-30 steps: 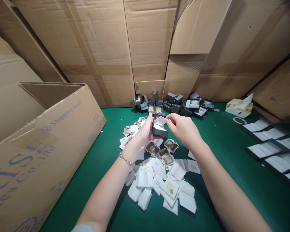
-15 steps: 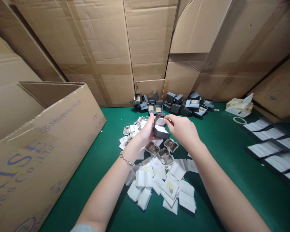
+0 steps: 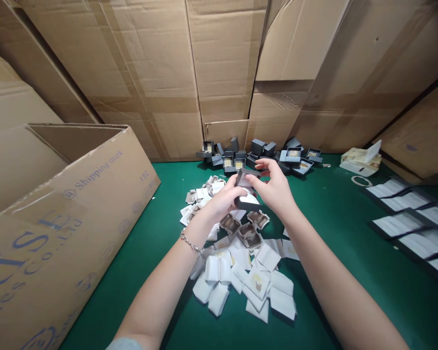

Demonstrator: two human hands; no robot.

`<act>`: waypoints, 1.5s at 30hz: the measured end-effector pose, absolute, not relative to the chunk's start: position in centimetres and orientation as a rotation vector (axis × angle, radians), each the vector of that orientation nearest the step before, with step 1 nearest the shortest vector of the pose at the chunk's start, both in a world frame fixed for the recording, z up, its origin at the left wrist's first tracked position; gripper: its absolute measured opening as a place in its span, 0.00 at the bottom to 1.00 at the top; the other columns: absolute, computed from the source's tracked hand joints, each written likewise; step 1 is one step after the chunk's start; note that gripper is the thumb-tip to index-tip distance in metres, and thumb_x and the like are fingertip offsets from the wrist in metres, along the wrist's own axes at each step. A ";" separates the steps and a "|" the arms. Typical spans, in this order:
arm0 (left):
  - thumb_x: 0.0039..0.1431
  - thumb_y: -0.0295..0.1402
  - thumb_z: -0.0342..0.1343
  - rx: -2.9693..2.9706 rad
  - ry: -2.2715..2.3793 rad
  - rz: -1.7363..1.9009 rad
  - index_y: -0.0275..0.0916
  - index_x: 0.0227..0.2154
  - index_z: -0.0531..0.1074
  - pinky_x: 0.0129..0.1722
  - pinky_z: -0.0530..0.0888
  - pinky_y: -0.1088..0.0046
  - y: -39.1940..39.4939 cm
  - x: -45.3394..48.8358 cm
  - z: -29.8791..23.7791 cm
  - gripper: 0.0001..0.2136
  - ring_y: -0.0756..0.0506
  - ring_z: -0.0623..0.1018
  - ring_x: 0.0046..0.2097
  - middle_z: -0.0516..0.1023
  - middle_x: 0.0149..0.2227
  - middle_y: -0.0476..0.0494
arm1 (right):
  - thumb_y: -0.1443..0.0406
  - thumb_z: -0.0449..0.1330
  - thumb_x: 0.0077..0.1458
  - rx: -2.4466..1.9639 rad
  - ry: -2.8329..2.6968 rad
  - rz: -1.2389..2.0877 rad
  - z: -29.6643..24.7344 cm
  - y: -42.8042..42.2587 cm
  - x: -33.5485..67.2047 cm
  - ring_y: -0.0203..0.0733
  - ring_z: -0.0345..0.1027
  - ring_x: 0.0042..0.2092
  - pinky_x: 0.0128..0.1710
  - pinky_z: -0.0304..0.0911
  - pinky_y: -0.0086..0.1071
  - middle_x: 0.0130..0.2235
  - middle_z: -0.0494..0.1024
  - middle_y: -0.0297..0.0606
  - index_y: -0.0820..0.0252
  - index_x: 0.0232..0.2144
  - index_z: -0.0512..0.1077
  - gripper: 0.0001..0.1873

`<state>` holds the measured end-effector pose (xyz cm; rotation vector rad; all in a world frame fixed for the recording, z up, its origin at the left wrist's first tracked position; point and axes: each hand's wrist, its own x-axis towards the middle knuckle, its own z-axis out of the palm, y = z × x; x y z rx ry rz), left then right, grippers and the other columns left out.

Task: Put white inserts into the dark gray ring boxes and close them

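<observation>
Above the heap of white paper inserts [image 3: 219,271], the left hand [image 3: 221,206] closes on an open dark grey box [image 3: 250,204] from the side, steadying it (lid [image 3: 246,173] tilted up) with its opening turned toward the half-open right hand [image 3: 273,187], whose fingertips [image 3: 248,177] sit at its edge.

Dark grey jewellery box [image 3: 248,204] in my left hand [image 3: 222,204], held up in the air, tilted — lid [image 3: 245,178] open, white lining showing inside, white pad in the base. My right hand [image 3: 274,188] is up beside it, spread, fingertips [image 3: 251,178] against the lid's edge — not clamped on it as far as I can tell.
</observation>
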<state>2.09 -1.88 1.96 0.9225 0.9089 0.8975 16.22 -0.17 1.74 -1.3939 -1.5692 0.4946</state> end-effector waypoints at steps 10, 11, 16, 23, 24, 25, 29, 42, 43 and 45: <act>0.44 0.24 0.53 1.014 0.942 0.887 0.44 0.48 0.67 0.27 0.64 0.78 -2.2 2.1 2.2 0.25 0.52 0.68 0.29 0.71 0.32 0.49 | 0.58 0.61 0.45 -1.154 -1.545 1.238 1.2 0.3 16.6 0.43 0.71 0.40 0.37 0.65 0.35 0.41 0.79 0.43 0.64 0.40 0.73 0.21; 0.44 0.24 0.53 1.040 0.956 0.878 0.44 0.49 0.66 0.27 0.64 0.78 -2.2 2.1 2.2 0.25 0.52 0.69 0.29 0.71 0.33 0.49 | 0.58 0.62 0.45 -1.158 -1.562 1.265 1.2 0.2 16.7 0.44 0.71 0.40 0.38 0.65 0.35 0.40 0.79 0.43 0.65 0.40 0.73 0.21; 0.47 0.26 0.50 1.201 0.953 0.792 0.45 0.55 0.59 0.28 0.63 0.78 -2.0 1.8 2.1 0.28 0.52 0.68 0.31 0.69 0.39 0.48 | 0.57 0.63 0.43 -1.243 -1.558 1.226 0.8 0.4 16.8 0.44 0.70 0.37 0.37 0.63 0.36 0.36 0.79 0.40 0.64 0.35 0.75 0.18; 0.48 0.27 0.49 1.262 0.894 0.831 0.46 0.57 0.57 0.32 0.63 0.77 -1.8 1.7 1.6 0.29 0.53 0.64 0.32 0.67 0.42 0.48 | 0.57 0.62 0.41 -1.195 -1.530 1.043 -0.3 0.8 16.1 0.44 0.68 0.35 0.35 0.61 0.34 0.32 0.78 0.38 0.63 0.31 0.74 0.16; 0.48 0.27 0.49 1.245 0.900 0.829 0.46 0.56 0.58 0.31 0.62 0.77 -1.8 1.7 1.6 0.29 0.53 0.64 0.33 0.67 0.41 0.48 | 0.57 0.62 0.42 -1.212 -1.539 1.032 -0.3 0.7 16.0 0.43 0.68 0.35 0.34 0.61 0.34 0.32 0.78 0.37 0.63 0.30 0.74 0.15; 0.47 0.27 0.49 1.222 0.909 0.821 0.45 0.56 0.58 0.31 0.62 0.77 -1.9 1.7 1.7 0.29 0.53 0.64 0.33 0.67 0.41 0.48 | 0.58 0.61 0.42 -1.232 -1.547 1.035 -0.2 0.7 16.1 0.43 0.68 0.34 0.34 0.61 0.33 0.31 0.77 0.37 0.63 0.30 0.74 0.14; 0.48 0.27 0.51 1.126 0.926 0.759 0.45 0.57 0.57 0.30 0.64 0.78 -2.0 2.0 2.0 0.30 0.53 0.66 0.32 0.68 0.40 0.47 | 0.58 0.61 0.45 -1.295 -1.607 1.190 0.4 0.6 16.6 0.39 0.67 0.31 0.31 0.60 0.32 0.31 0.76 0.36 0.63 0.32 0.73 0.14; 0.53 0.32 0.50 1.157 1.126 0.683 0.46 0.63 0.48 0.37 0.70 0.72 -1.4 2.6 0.8 0.33 0.49 0.74 0.39 0.71 0.47 0.40 | 0.66 0.55 0.48 -1.507 -2.015 0.608 2.5 0.6 19.8 0.37 0.67 0.31 0.35 0.63 0.32 0.32 0.78 0.34 0.56 0.34 0.75 0.10; 0.54 0.33 0.50 1.203 1.177 0.685 0.45 0.63 0.48 0.38 0.70 0.72 -1.4 2.5 0.8 0.33 0.48 0.74 0.41 0.69 0.51 0.38 | 0.67 0.55 0.48 -1.562 -2.018 0.569 2.3 1.1 20.8 0.38 0.68 0.31 0.36 0.63 0.32 0.32 0.78 0.34 0.56 0.34 0.75 0.11; 0.56 0.37 0.49 1.308 1.261 0.684 0.45 0.62 0.51 0.40 0.70 0.71 -1.3 2.1 0.9 0.30 0.47 0.73 0.44 0.64 0.58 0.37 | 0.67 0.56 0.46 -1.723 -1.939 0.477 1.6 2.2 23.6 0.40 0.69 0.33 0.39 0.63 0.33 0.32 0.78 0.34 0.56 0.34 0.75 0.11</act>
